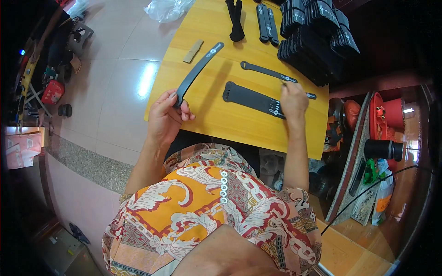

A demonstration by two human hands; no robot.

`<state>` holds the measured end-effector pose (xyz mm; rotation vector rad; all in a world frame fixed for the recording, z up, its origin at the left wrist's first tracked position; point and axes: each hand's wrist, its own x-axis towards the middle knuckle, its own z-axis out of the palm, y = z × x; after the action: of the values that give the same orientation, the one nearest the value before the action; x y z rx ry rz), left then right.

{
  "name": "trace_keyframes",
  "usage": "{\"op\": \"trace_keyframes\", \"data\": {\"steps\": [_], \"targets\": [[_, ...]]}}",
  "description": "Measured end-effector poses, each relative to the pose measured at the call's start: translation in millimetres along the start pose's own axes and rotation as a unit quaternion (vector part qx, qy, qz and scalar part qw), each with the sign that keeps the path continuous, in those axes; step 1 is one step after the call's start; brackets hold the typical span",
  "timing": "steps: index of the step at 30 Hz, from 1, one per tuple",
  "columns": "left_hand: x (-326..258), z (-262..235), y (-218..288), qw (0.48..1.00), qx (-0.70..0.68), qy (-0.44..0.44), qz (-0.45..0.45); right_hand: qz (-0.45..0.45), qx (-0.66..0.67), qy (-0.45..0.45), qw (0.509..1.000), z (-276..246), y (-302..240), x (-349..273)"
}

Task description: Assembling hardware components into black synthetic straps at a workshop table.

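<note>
My left hand (166,117) grips the near end of a long grey strap (199,70) and holds it up over the left side of the wooden table (202,27). My right hand (293,100) rests on the table, fingers closed over the right end of a wide black strap piece (251,97) lying flat. Just beyond it lies a narrow black strap (269,71), whose right end passes under my right hand's fingers.
A stack of black strap bundles (317,34) fills the table's far right. More black straps (267,20), a folded black piece (236,20) and a small wooden stick (193,51) lie further back. A clear plastic bag (166,8) hangs off the far edge. Red tubs (391,112) stand at the right.
</note>
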<state>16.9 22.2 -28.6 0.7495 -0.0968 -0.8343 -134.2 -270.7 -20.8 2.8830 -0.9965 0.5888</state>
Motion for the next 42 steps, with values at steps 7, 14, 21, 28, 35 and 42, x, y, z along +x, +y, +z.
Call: {"op": "trace_keyframes", "data": {"steps": [7,14,21,28,35,42], "targets": [[-6,-8,-3,0.999,-0.013,0.028,-0.009,-0.068,0.066,-0.078,0.992,13,-49,6],[-5,-6,-3,0.999,-0.017,0.032,-0.017,-0.087,0.178,-0.067,0.978,16,-52,18],[-6,-9,-6,0.999,-0.026,0.023,-0.022,-0.032,0.15,-0.081,0.985,27,-25,31],[-7,-4,-13,0.996,-0.058,0.026,-0.068,-0.056,0.164,-0.073,0.982,38,-14,49],[-5,-8,-18,0.991,-0.092,0.002,-0.092,-0.087,0.164,-0.059,0.981,1,-61,25],[-3,-10,-21,0.993,-0.086,-0.015,-0.084,-0.11,0.423,-0.107,0.893,-21,-137,-51]]}}
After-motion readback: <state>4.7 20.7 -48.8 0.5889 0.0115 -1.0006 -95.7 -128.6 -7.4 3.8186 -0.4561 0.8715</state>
